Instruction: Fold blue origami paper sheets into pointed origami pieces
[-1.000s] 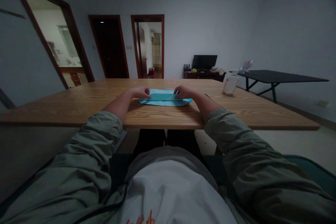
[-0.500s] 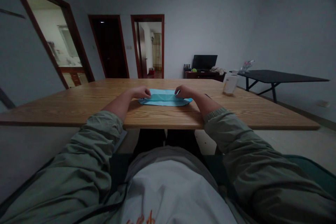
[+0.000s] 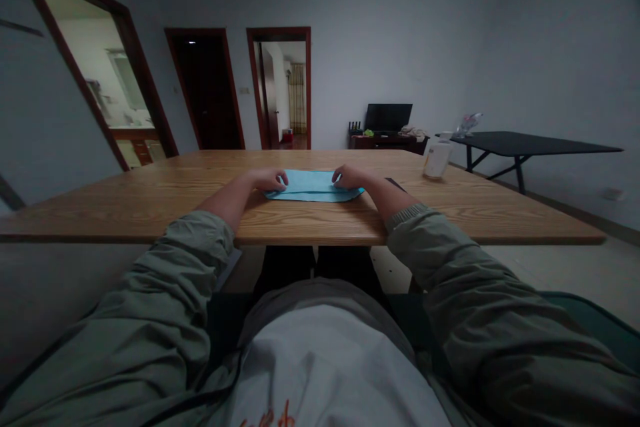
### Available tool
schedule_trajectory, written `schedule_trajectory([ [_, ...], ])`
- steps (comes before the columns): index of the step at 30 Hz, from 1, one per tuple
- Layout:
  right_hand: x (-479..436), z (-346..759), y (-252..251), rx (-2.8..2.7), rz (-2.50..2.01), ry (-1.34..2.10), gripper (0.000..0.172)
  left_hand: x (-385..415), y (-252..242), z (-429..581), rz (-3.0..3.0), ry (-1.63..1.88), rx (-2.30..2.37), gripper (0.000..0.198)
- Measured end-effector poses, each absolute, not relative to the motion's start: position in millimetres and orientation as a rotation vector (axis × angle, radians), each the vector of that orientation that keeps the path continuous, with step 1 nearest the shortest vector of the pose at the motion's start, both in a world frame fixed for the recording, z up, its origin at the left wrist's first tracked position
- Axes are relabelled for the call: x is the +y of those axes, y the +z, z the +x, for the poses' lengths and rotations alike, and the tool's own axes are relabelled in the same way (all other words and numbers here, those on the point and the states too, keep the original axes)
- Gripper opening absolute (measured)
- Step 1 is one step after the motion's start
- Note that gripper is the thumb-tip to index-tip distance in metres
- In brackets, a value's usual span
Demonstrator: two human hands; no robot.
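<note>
A light blue sheet of paper [image 3: 310, 181] lies on the wooden table [image 3: 320, 230] in front of me, with a folded edge running across its near part. At its left end my left hand [image 3: 269, 179] has curled fingers and thumb closed on the paper. My right hand [image 3: 349, 177] grips the right side in much the same way, its thumb and fingers bent toward the sheet. Fine details of the fingertips are too small to make out. Beside my right forearm, a dark flat thing [image 3: 396, 184] is partly covered.
A clear pump bottle [image 3: 438, 159] stands on the table to the right. Beyond it is a black folding table [image 3: 530, 142] with a clear plastic item [image 3: 469, 124] on top. At the back wall, a monitor [image 3: 389, 118] stands on a dark cabinet [image 3: 387, 143].
The paper's raised, darker middle fold now lies flatter, showing an even light blue surface behind the crease. Both hands stay at the sheet's sides, with only slight finger movement.
</note>
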State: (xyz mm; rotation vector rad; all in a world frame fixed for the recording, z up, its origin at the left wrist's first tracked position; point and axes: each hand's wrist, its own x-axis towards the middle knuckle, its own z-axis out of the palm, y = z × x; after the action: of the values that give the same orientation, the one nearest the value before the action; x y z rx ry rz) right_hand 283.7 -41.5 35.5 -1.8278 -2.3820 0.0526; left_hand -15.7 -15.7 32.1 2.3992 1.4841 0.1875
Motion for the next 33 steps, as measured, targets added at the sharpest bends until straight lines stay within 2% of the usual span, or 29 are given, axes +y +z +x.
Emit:
schedule_trajectory([
  [9, -40.5, 257.6, 16.6, -2.624, -1.547, -0.180, 0.053, -27.2, 34.8, 4.9, 2.754, 0.121, 1.508, 0.039],
  [17, -36.1, 242.4, 0.3, -2.753, -1.493, 0.020, 0.055, -42.5, 17.5, 42.5, 2.732, -0.181, 1.388, 0.075],
  [24, -31.0, 244.4, -3.4, -2.711, -1.558, 0.178, 0.073, -27.2, 12.3, 40.7, 2.654, -0.118, 1.368, 0.080],
  [28, -29.8, 243.8, -4.7, -2.687, -1.564, 0.220, 0.080, -19.8, 12.1, 30.8, 2.653, 0.050, 1.361, 0.074],
  [33, -35.0, 245.2, -2.4, -2.628, -1.548, 0.237, 0.083, -18.0, 12.4, 25.5, 2.735, 0.219, 1.295, 0.051],
])
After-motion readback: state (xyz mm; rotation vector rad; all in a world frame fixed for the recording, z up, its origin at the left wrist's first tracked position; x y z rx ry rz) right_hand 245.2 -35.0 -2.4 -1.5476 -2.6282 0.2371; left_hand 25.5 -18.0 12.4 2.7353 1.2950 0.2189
